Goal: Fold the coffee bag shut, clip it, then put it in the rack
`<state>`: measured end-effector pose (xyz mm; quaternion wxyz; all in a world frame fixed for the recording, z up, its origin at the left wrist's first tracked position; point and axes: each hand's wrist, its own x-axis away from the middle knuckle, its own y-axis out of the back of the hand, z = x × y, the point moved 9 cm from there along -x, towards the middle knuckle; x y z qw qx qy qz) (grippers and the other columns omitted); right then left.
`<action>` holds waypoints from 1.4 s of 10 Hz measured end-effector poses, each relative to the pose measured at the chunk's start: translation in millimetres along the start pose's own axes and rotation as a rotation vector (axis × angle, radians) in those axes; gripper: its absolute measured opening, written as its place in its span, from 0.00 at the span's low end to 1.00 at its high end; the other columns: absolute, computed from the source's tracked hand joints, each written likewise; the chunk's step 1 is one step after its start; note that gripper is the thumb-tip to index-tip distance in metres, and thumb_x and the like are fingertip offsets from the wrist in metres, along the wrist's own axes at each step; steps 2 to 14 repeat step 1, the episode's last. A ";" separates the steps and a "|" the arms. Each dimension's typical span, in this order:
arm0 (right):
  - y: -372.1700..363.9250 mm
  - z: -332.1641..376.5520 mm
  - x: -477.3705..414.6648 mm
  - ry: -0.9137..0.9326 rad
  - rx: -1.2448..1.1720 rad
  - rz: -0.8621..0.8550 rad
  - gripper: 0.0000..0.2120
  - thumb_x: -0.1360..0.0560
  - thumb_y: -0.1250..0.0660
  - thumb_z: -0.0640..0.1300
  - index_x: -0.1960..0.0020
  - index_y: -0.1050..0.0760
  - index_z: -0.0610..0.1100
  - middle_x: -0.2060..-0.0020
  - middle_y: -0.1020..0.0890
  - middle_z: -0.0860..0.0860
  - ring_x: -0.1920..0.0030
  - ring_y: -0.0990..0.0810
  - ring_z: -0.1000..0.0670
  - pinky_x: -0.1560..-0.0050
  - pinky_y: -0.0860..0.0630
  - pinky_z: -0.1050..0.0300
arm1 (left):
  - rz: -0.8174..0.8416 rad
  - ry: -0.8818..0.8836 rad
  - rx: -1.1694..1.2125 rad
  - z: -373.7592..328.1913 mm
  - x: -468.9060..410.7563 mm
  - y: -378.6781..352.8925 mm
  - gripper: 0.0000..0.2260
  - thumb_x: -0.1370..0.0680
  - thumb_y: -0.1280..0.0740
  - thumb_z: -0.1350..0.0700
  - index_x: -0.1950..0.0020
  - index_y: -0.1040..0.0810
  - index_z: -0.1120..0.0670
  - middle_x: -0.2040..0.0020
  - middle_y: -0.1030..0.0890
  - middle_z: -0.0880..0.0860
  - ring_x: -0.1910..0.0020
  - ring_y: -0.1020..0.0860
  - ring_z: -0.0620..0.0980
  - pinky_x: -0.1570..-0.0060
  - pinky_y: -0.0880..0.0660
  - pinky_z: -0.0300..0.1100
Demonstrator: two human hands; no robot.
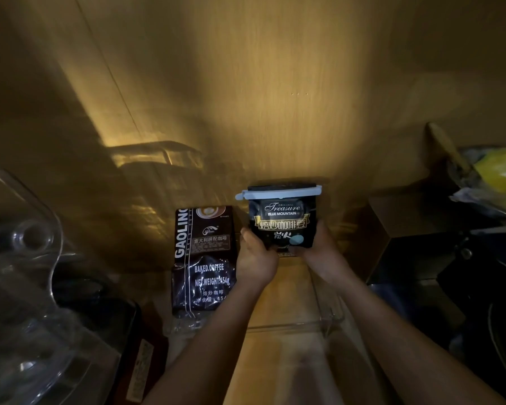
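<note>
Here both hands' grip (284, 252) holds the glossy black coffee bag (282, 226), clipped flat.

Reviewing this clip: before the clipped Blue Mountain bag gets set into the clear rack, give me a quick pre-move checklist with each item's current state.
1. Top of the Blue Mountain bag folded shut: ok.
2. Clip across the fold: ok, spans the full width.
3. Left hand and right hand both gripping the bag's lower corners: ok.
4. Clear rack below the bag, slot free: ok, bare floor shows through.
5. Gaolin bag beside the slot, clear of the path: ok.
6. Clip fully latched: cannot tell.
</note>
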<state>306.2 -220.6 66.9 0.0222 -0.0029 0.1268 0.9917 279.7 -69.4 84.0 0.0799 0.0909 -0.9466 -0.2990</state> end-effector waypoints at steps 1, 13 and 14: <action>13.8 1.8 12.6 -0.026 0.190 -0.145 0.25 0.37 0.25 0.40 0.46 0.33 0.52 0.45 0.23 0.46 0.44 0.24 0.44 0.45 0.26 0.44 | -0.066 -0.010 0.041 -5.0 7.6 9.1 0.29 0.27 0.32 0.59 0.32 0.44 0.63 0.33 0.33 0.62 0.38 0.30 0.63 0.43 0.30 0.53; 13.8 1.8 12.6 -0.026 0.190 -0.145 0.25 0.37 0.25 0.40 0.46 0.33 0.52 0.45 0.23 0.46 0.44 0.24 0.44 0.45 0.26 0.44 | -0.066 -0.010 0.041 -5.0 7.6 9.1 0.29 0.27 0.32 0.59 0.32 0.44 0.63 0.33 0.33 0.62 0.38 0.30 0.63 0.43 0.30 0.53; 13.8 1.8 12.6 -0.026 0.190 -0.145 0.25 0.37 0.25 0.40 0.46 0.33 0.52 0.45 0.23 0.46 0.44 0.24 0.44 0.45 0.26 0.44 | -0.066 -0.010 0.041 -5.0 7.6 9.1 0.29 0.27 0.32 0.59 0.32 0.44 0.63 0.33 0.33 0.62 0.38 0.30 0.63 0.43 0.30 0.53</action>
